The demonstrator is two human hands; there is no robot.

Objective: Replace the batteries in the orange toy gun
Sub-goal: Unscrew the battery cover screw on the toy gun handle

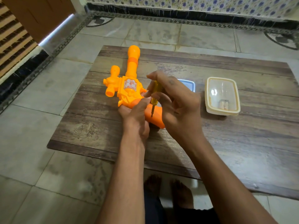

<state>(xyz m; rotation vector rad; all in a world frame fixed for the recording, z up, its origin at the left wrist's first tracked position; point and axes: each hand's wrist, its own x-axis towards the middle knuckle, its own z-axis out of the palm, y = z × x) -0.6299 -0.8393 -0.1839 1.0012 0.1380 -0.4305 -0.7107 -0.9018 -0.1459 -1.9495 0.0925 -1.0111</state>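
The orange toy gun (127, 84) lies on the wooden table (226, 143), its barrel pointing away from me and its grip toward me. My left hand (135, 115) clasps the gun where the body meets the grip. My right hand (176, 102) holds a yellow-handled screwdriver (155, 96) upright, its tip resting on the side of the orange grip. A cream plastic box (222, 96) with a clear lid stands to the right, and two batteries (224, 103) show inside it.
A small blue tray (188, 84) sits behind my right hand, partly hidden. The table is low and stands on a tiled floor (40, 143). My bare feet (168, 191) are under the near edge. A patterned wall runs along the back.
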